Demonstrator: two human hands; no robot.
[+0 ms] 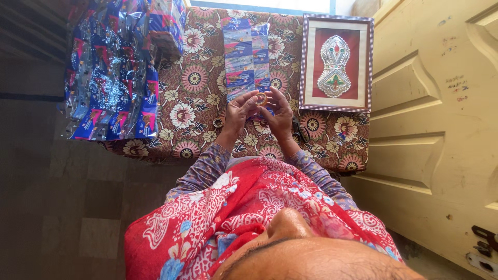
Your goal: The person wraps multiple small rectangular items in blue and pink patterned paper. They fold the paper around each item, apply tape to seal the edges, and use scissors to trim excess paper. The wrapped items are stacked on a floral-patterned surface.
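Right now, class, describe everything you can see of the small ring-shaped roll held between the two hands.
The small tan ring-shaped roll looks like tape: a thin hoop with an open centre, slightly glossy. It is held up above the floral cloth, its opening facing the camera. The fingertips of the left hand and the right hand pinch it from either side.

There is only one view, from a camera worn on the person's head. It looks almost straight down along the body, so part of the face fills the bottom edge of the frame and the red patterned cloth of the chest is just above it. The two hands meet near the centre, quite close to the lens. The flowered table cover (197, 98) takes the upper middle, the yellow door (441, 129) the right side, the dark floor the left. No second view shares the scene.
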